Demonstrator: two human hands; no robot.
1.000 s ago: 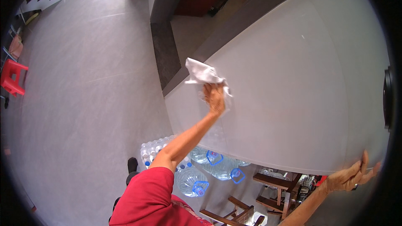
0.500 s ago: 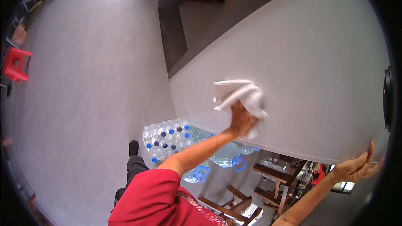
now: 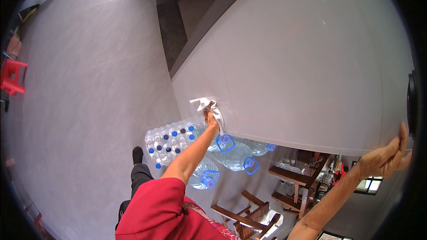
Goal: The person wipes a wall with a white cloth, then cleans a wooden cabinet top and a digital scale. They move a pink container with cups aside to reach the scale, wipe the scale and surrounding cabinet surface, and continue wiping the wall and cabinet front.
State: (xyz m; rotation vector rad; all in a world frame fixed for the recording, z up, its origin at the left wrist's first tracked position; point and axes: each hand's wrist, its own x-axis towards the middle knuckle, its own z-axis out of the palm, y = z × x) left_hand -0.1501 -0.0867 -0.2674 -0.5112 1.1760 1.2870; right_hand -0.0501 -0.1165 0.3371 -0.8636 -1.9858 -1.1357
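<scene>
In my left hand (image 3: 211,119) is a crumpled white cloth (image 3: 203,104), gripped between my closed fingers. The cloth lies against a broad pale grey surface (image 3: 293,62), close to its lower left edge. At the far right my right hand (image 3: 383,158) touches the same surface near its lower right end. Its fingers are stretched and apart, with nothing seen in them; the fingertips are partly lost toward the dark rim. Just below my left hand stand large clear water jugs (image 3: 233,155) with blue handles, partly hidden by the surface's edge.
A pack of small bottles (image 3: 167,144) with blue and white caps sits on the grey floor (image 3: 89,106) beside the jugs. Wooden chairs (image 3: 249,215) stand at the lower right. A red stool (image 3: 12,76) is far left. A dark border (image 3: 204,22) runs along the surface's upper left side.
My left hand has swept the cloth left and slightly down across the surface. My right hand stays near the right end, a little higher. The whole view has shifted slightly.
</scene>
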